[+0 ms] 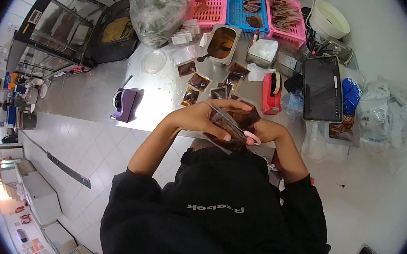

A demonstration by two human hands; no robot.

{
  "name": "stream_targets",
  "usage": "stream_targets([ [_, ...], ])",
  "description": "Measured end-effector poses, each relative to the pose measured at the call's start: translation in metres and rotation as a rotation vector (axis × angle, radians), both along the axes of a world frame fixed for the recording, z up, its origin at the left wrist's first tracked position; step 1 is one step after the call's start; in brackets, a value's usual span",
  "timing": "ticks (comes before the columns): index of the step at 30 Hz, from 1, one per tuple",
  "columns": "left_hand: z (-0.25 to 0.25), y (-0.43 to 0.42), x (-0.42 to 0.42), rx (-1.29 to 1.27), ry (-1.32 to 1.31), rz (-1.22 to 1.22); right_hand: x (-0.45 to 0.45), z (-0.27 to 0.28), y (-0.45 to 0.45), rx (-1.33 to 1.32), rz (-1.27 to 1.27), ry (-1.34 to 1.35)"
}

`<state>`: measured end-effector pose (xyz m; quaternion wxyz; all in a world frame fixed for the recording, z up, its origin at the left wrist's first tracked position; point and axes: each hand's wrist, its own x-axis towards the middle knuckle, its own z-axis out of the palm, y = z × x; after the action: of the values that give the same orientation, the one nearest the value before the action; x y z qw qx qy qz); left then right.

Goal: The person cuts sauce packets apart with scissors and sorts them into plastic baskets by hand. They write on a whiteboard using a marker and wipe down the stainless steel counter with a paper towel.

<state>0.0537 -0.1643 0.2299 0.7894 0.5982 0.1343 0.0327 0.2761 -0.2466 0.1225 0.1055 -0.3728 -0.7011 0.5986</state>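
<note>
Close in front of my body, at the table's near edge, my left hand [195, 117] is closed around clear sachets of dark brown sauce [222, 130]. Its thumb lies across the front of them. My right hand [266, 131] grips scissors by their pink handles [252, 138]. The blades extend left across the sachets, partly covered by them and by my fingers. Just beyond my hands, several more filled sachets [199, 82] lie on the metal table [157, 93]. Behind those stands a steel container of brown sauce [222, 44], with a dark ladle [203, 57] at its rim.
Pink and blue baskets [206, 14] line the back, some holding sachets. A red tape dispenser [272, 93] is right of my hands; a purple one [124, 104] is at left. A tablet [322, 88], plastic bag [156, 17], round lid [154, 61] and glass cabinet [56, 29] surround the work area.
</note>
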Motion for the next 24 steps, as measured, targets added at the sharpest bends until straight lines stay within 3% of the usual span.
stream_targets([
  [2,-0.011,0.004,0.001,0.038,-0.029,-0.007,-0.001,-0.01,-0.001,-0.043,-0.054,0.093],
  [7,-0.03,0.016,0.003,0.1,0.007,-0.01,-0.012,0.015,0.001,-0.437,-0.339,0.415],
  [10,-0.046,0.026,0.001,0.084,0.097,0.233,-0.022,-0.001,0.007,-0.356,-0.464,0.527],
  [11,-0.047,0.026,0.001,-0.025,0.033,0.31,-0.025,-0.003,0.007,-0.193,-0.529,0.505],
  [15,-0.068,0.029,0.009,-0.225,-0.08,0.691,-0.05,0.004,0.016,-0.232,-0.866,0.606],
  [18,-0.073,0.014,-0.001,-0.219,0.08,0.561,-0.049,0.011,0.024,-0.1,-1.063,0.72],
  [19,-0.054,0.001,0.002,-0.168,0.081,0.594,-0.047,0.012,0.026,-0.017,-1.05,0.757],
  [24,-0.064,-0.013,0.004,-0.363,-0.07,0.64,-0.05,0.018,0.022,-0.045,-1.113,0.794],
])
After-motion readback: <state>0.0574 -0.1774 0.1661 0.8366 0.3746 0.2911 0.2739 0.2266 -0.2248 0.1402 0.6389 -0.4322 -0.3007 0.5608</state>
